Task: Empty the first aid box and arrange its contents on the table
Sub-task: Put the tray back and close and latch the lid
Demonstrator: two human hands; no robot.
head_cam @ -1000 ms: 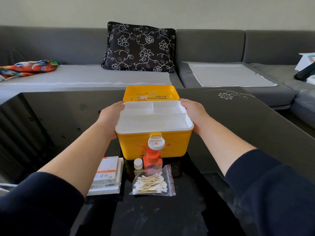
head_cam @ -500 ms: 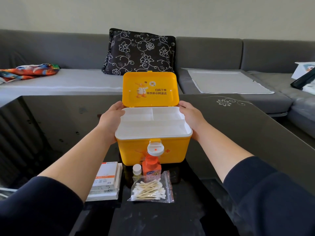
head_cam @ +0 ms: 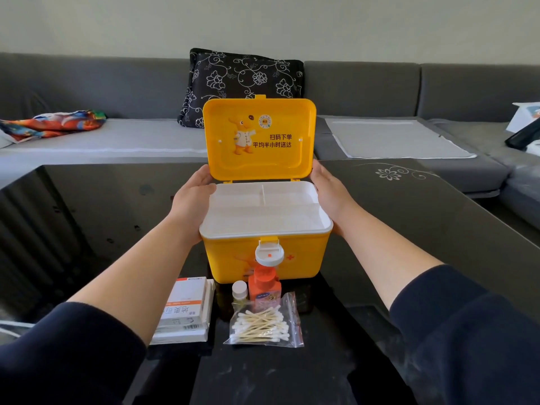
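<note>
The yellow first aid box (head_cam: 304,258) stands on the black glass table (head_cam: 415,217). Its white divided tray (head_cam: 263,211) is bare. The yellow lid (head_cam: 260,141) stands nearly upright behind the tray. My left hand (head_cam: 191,197) grips the lid's lower left corner and my right hand (head_cam: 328,191) its lower right corner, fingers hidden behind it. In front of the box lie flat white medicine boxes (head_cam: 184,311), a small vial (head_cam: 239,289), an orange bottle with a white cap (head_cam: 264,285) and a bag of cotton swabs (head_cam: 263,325).
A grey sofa (head_cam: 380,89) runs behind the table, with a black floral pillow (head_cam: 242,74) and a colourful cloth (head_cam: 55,124) on it. A dark object (head_cam: 523,135) lies on the sofa at the far right. The table's right edge slopes toward me.
The lid has swung up from lying back flat to nearly upright, with both hands moving up from the box sides to the lid's lower corners.
</note>
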